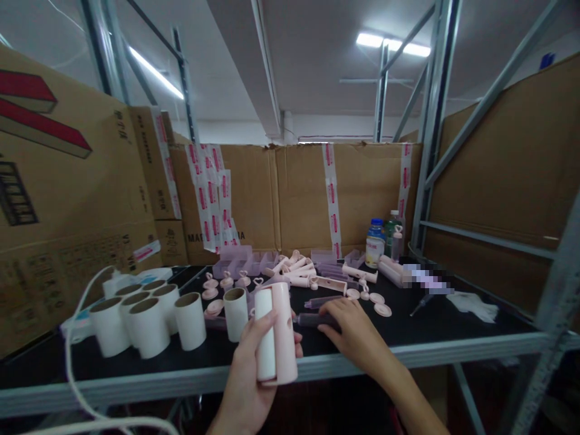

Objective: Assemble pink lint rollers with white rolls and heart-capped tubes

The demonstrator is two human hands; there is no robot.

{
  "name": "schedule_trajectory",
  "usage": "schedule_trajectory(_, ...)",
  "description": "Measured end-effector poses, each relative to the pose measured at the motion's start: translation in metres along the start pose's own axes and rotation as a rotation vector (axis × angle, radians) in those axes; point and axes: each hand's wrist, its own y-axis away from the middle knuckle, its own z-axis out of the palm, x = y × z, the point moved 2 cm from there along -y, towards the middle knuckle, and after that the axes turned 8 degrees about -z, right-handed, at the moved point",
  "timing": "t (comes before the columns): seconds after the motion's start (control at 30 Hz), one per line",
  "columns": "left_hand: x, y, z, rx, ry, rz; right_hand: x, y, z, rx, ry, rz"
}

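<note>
Two bare hands at work over the black bench (435, 329). Left hand (248, 380) wrapped around a pink lint-roller case (281, 332), held upright just above the bench's front edge, thumb pressed on the white roll (266, 338) showing in the case's open side; left grip closed on that case. Right hand (356, 335) flat on the bench just right of the case, fingers bent over a dark purple handle (312, 320) lying on its side; right grip touching the handle, not clear whether actually closed around it. Second purple handle (324, 301) just behind, also lying flat. Left of the hands, a cluster of white paper rolls (147, 320) standing upright on their ends, cardboard cores open to the top, close together. Farther back, a heap of pink handles (296, 266) and small pink heart-topped caps (226, 281), with round pink end discs (378, 302) scattered to the right. Lilac plastic trays (235, 260) against the back. Two bottles (375, 241) upright near the rear right, beside a metal rack post (430, 121). White cloth glove (475, 305) lying far right. White cable (75, 362) looping over the front left edge. Taped cardboard boxes (294, 193) walling the bench behind and at both sides.
</note>
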Motion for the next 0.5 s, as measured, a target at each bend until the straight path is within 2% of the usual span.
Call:
schedule_trajectory(0.13, 0.000, 0.005, 0.001, 0.015, -0.064, 0.081, -0.008, 0.006, -0.029, 0.133, -0.283, 0.057)
schedule_trajectory(0.23, 0.002, 0.012, 0.003, 0.027, -0.111, 0.158, -0.020, 0.014, -0.051, 0.219, -0.409, 0.058)
schedule_trajectory(0.37, 0.003, 0.019, 0.007, 0.035, -0.148, 0.202, -0.039, 0.022, -0.065, 0.185, -0.484, 0.040)
schedule_trajectory(0.5, 0.004, 0.024, 0.009, 0.027, -0.164, 0.229, -0.051, 0.024, -0.070, 0.141, -0.451, 0.009)
